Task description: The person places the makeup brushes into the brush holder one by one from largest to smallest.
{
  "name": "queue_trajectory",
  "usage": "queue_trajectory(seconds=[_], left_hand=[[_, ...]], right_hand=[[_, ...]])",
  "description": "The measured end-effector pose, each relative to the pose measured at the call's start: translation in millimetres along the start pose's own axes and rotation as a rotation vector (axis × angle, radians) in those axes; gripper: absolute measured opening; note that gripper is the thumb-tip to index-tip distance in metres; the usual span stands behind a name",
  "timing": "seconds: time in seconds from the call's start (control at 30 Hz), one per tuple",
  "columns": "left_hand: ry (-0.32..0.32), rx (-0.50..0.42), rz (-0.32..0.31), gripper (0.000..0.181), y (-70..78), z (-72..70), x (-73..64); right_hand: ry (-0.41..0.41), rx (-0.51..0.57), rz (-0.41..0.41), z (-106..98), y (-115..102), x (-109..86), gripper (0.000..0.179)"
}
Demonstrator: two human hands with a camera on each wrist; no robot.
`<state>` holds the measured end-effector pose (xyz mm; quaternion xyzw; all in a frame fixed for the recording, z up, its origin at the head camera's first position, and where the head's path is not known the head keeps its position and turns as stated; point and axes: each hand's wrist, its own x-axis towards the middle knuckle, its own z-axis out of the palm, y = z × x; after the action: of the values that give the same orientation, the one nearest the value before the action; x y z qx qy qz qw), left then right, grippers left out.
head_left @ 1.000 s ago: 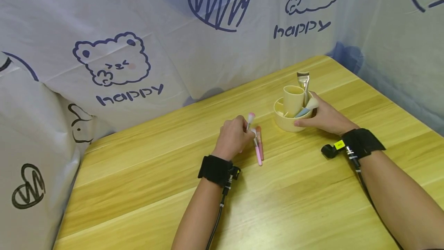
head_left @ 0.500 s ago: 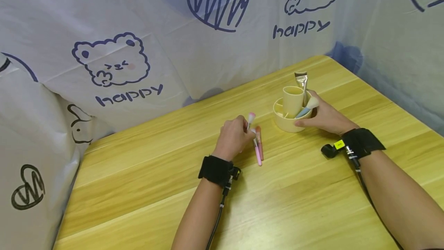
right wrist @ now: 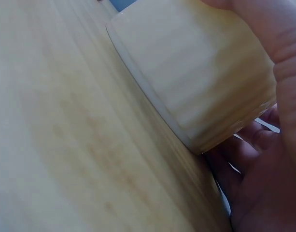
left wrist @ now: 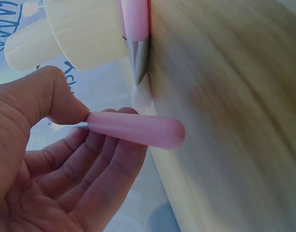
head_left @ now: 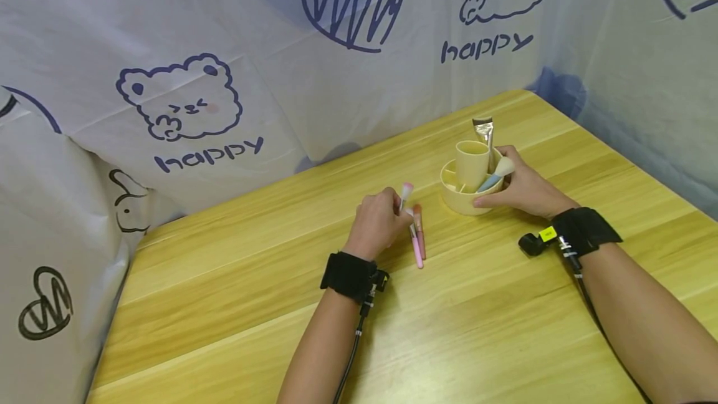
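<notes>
In the head view my left hand (head_left: 377, 223) is over the middle of the table; the left wrist view shows it pinching a makeup brush (left wrist: 138, 129) by its pink handle between thumb and fingers. That brush's white-and-pink bristles point up. Just right of this hand lie a pink makeup brush (head_left: 417, 250) and a brownish-pink one (head_left: 421, 235), side by side. My right hand (head_left: 524, 189) grips the right side of a round cream brush holder (head_left: 460, 202), thumb on its front wall. A flat-tipped brush (head_left: 484, 131) and a blue-handled brush (head_left: 496, 174) lean in its compartments.
The wooden table (head_left: 224, 279) runs back to a white cloth (head_left: 269, 80) printed with bears and hearts. More cloth hangs at left and right. Black straps with cameras and cables sit on both wrists.
The brush holder has turned slightly under my right hand and shifted a little leftward; its flat-tipped brush has swung left. My left hand and its brush stay nearly still.
</notes>
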<state>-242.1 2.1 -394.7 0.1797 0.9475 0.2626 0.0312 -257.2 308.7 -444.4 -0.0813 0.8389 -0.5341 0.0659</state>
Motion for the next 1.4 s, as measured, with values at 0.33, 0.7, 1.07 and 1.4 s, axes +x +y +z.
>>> queue_trajectory(seconds=[0.33, 0.7, 1.07, 1.4], left_hand=[[0.002, 0.006, -0.001, 0.013, 0.5, -0.2, -0.4], [0.017, 0.016, 0.012, 0.015, 0.5, 1.2, 0.1], [0.021, 0.019, 0.016, 0.016, 0.3, 1.4, 0.8], [0.016, 0.020, 0.017, 0.018, 0.9, 1.0, -0.5]], right_hand=[[-0.001, -0.031, -0.026, 0.7, -0.6, -0.1, 0.107], [-0.001, -0.034, -0.053, 0.5, -3.6, -1.8, 0.113], [0.009, -0.020, -0.030, 1.0, -5.3, -2.2, 0.113], [-0.015, -0.049, -0.034, 0.2, 1.0, -0.9, 0.115]])
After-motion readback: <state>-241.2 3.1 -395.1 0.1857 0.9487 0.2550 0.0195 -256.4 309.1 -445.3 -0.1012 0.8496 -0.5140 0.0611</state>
